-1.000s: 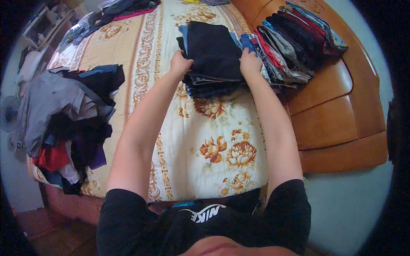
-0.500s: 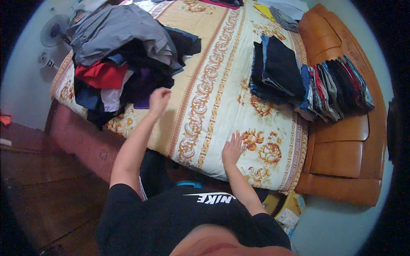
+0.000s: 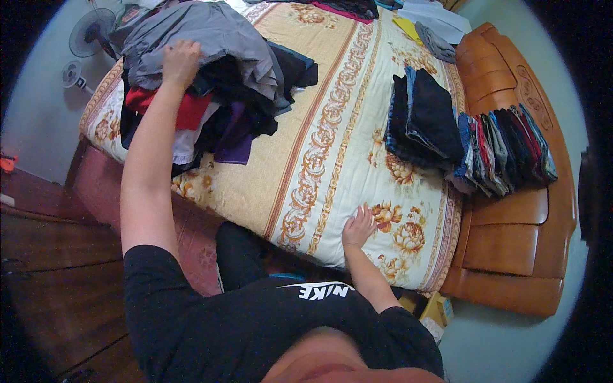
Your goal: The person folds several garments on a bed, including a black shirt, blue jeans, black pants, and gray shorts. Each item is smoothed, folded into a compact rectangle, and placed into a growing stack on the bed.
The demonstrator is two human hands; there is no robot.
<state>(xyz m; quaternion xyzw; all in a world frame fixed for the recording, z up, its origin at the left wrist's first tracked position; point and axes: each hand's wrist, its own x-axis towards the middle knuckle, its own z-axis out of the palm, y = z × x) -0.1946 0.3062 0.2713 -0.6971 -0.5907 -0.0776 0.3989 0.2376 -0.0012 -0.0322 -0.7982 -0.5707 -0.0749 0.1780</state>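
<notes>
On the left of the bed lies a loose heap of clothes, topped by a large grey garment [image 3: 223, 35]. My left hand [image 3: 181, 64] reaches over the heap onto the grey garment, its fingers bent and closed on the cloth. Under it are a red garment [image 3: 191, 112], a white one [image 3: 185, 145], a purple one [image 3: 234, 137] and several dark pieces. My right hand [image 3: 359, 226] rests flat, fingers spread, on the flowered bedspread [image 3: 294, 172] and holds nothing.
Folded dark trousers [image 3: 434, 115] lie at the right, beside a row of folded clothes [image 3: 511, 150] against the wooden headboard [image 3: 511, 242]. Yellow [image 3: 407, 29] and grey [image 3: 435, 43] cloths lie at the far right. Fans [image 3: 89, 32] stand beyond the heap.
My left hand has moved from the heap's near right side up and left onto the grey garment. My right hand stays flat on the bed. The view has shifted slightly.
</notes>
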